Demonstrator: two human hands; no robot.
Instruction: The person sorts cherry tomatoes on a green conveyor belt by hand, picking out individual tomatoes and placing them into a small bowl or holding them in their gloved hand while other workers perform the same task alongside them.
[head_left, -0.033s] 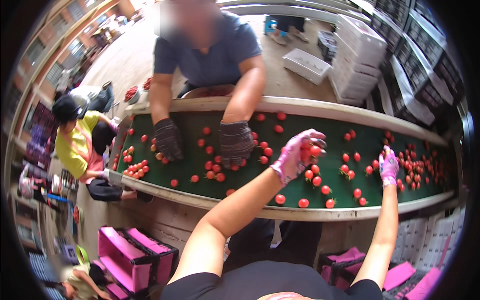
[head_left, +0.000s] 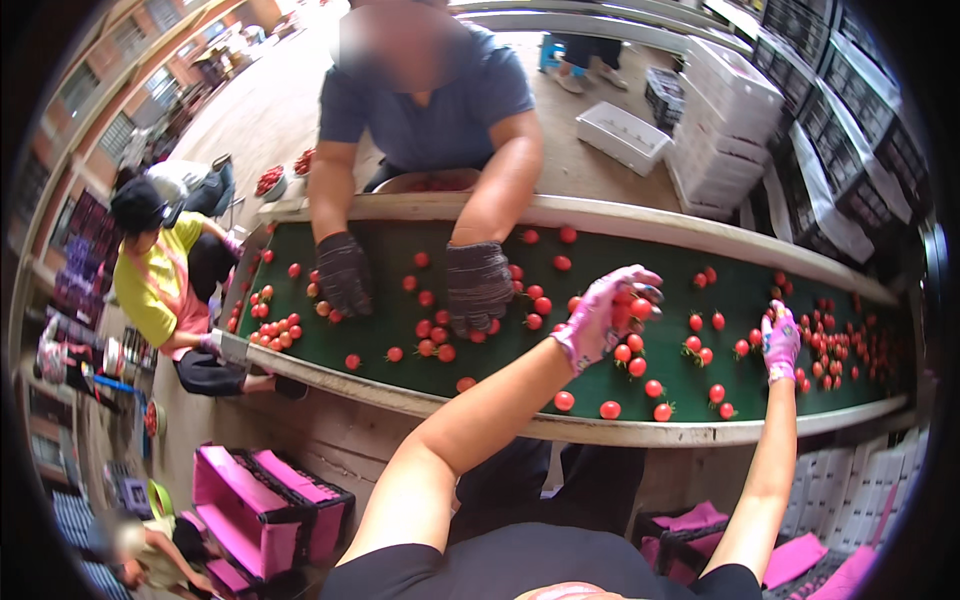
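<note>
Below the near edge of the surface [head_left: 640, 431], off toward its left corner, stands a dark crate lined with pink [head_left: 225, 505], and the person's bare forearms [head_left: 480, 408] reach in over that edge. Just inside it lies a loose row of red tomatoes [head_left: 610, 409], some with green stalks. Farther in, about midway between the near and far edges, the left hand [head_left: 600, 322], in a patterned pink glove, has its fingers curled around a few tomatoes, with others just beside it. The right hand [head_left: 781, 345], gloved alike, is nearer the right end, its fingers bent among more tomatoes (whether they grip one, I cannot tell). Past it, tomatoes crowd thickly toward the right end. Across the surface, a co-worker [head_left: 430, 125] in blue has two dark grey gloves [head_left: 477, 285] down on the left half, among scattered tomatoes. Another cluster lies by the left end, beyond which is a person in a yellow top [head_left: 150, 295]. Behind the far edge, a basin [head_left: 395, 184] sits before the co-worker; farther back are a white crate [head_left: 622, 138] and stacked white crates [head_left: 725, 115].
</note>
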